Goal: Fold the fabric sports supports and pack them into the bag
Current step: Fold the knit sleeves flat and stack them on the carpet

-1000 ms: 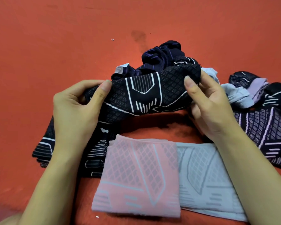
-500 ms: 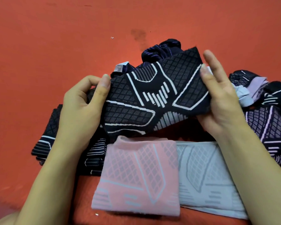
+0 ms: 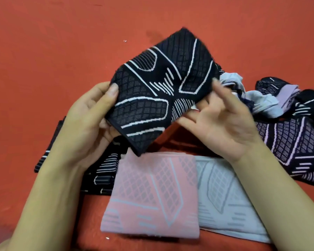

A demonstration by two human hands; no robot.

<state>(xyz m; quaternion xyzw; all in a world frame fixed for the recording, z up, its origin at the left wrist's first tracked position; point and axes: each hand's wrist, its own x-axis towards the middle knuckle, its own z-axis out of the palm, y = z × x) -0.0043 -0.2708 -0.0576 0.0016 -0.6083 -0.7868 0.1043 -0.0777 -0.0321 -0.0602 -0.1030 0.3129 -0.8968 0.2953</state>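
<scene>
Here, left hand [image 3: 83,120] pinches the black support [image 3: 158,91]; right hand's [image 3: 223,122] blurred grip seemingly holds it too.

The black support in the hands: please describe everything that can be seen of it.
The black support is a knitted, stretchy-looking sleeve, black with white lines, stripes and a grey diamond grid. It is held flat and tilted in the air above the red surface, over the folded pink support. The left hand pinches its left edge, thumb on top. The right hand is at its right lower edge, blurred; its grip cannot be judged. One corner points down toward the pink piece.
</scene>
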